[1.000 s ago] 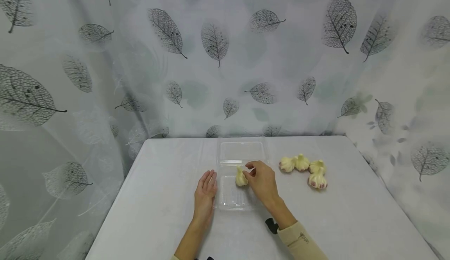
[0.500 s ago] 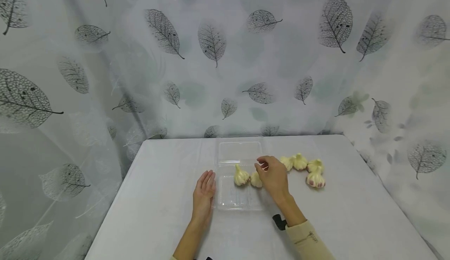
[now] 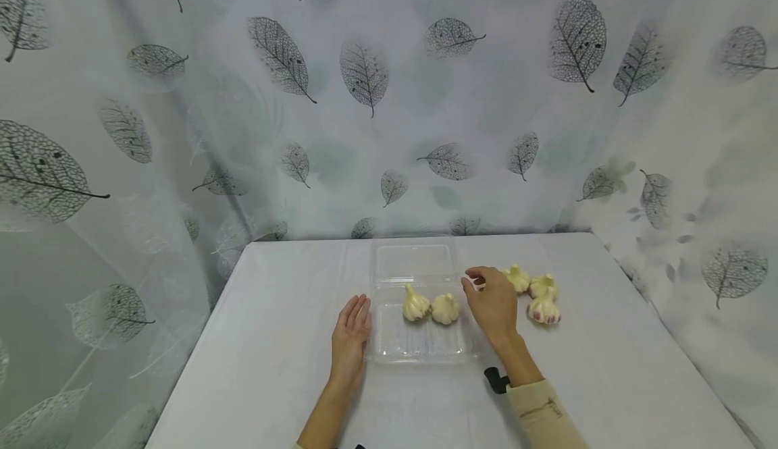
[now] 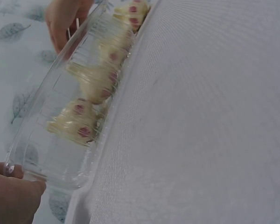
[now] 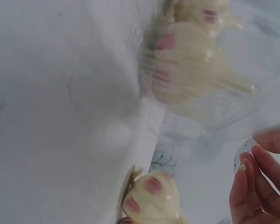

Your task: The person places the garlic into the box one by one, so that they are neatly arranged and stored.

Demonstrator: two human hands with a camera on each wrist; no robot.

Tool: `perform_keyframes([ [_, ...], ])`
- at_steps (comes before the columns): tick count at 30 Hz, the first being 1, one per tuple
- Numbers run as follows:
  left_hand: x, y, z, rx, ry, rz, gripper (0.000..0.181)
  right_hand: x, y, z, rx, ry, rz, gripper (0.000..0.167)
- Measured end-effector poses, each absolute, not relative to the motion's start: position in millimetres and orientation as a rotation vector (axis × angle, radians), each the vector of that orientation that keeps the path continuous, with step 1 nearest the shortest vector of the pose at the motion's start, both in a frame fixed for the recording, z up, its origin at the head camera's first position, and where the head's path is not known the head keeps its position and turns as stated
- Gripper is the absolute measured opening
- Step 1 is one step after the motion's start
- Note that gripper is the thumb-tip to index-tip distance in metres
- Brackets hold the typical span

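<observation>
A clear plastic clamshell box (image 3: 419,341) lies with its lid (image 3: 413,260) folded back on the table. Two garlic bulbs stand side by side in its base, one on the left (image 3: 416,304) and one on the right (image 3: 446,309). My left hand (image 3: 350,337), fingers straight, touches the box's left side; the left wrist view shows its fingertips (image 4: 35,184) at the rim. Just past the box's right edge is my right hand (image 3: 494,304), holding nothing, with fingers loosely bent and thumb apart from them (image 5: 275,140).
More garlic bulbs sit on the white table (image 3: 273,354) to the right: one behind my right hand (image 3: 517,279), one farther right (image 3: 543,285), and one nearer me (image 3: 543,310). A leaf-patterned curtain (image 3: 389,118) hangs behind the table.
My right hand has let go of a garlic bulb in the box's right half and moved off to the right, uncovering it. My left hand has stayed at the box's left side.
</observation>
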State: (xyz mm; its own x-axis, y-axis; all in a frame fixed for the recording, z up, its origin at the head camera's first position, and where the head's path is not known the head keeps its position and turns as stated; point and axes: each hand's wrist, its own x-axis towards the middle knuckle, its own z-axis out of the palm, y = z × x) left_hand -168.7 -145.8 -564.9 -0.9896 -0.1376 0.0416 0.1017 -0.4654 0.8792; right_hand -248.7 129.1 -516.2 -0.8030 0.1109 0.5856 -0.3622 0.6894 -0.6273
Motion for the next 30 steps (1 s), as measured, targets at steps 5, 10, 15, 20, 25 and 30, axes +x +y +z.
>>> perform_keyframes([
  [5,-168.4,-145.9,-565.3,0.046,-1.538,-2.576,0.066,-253.2,141.2,-520.1,0.126,-2.278,1.018,0.017],
  [10,-168.2,-145.3,-564.7,0.050,-1.534,-2.578,0.066,-258.9,150.6,-523.4,0.054,-2.286,1.003,0.017],
  [15,-167.4,-144.5,-563.5,0.061,-1.530,-2.583,0.065,-262.9,155.5,-524.9,0.002,-2.302,1.005,0.018],
  [20,-167.4,-144.4,-563.0,0.062,-1.524,-2.589,0.065,-265.5,160.4,-526.0,-0.036,-2.288,1.016,0.020],
  [25,-168.1,-144.6,-563.7,0.066,-1.529,-2.589,0.065,-265.8,166.1,-528.1,-0.088,-2.279,1.040,0.020],
  [30,-169.6,-144.6,-564.4,0.070,-1.524,-2.588,0.065,-266.3,171.1,-531.4,-0.147,-2.294,1.073,0.021],
])
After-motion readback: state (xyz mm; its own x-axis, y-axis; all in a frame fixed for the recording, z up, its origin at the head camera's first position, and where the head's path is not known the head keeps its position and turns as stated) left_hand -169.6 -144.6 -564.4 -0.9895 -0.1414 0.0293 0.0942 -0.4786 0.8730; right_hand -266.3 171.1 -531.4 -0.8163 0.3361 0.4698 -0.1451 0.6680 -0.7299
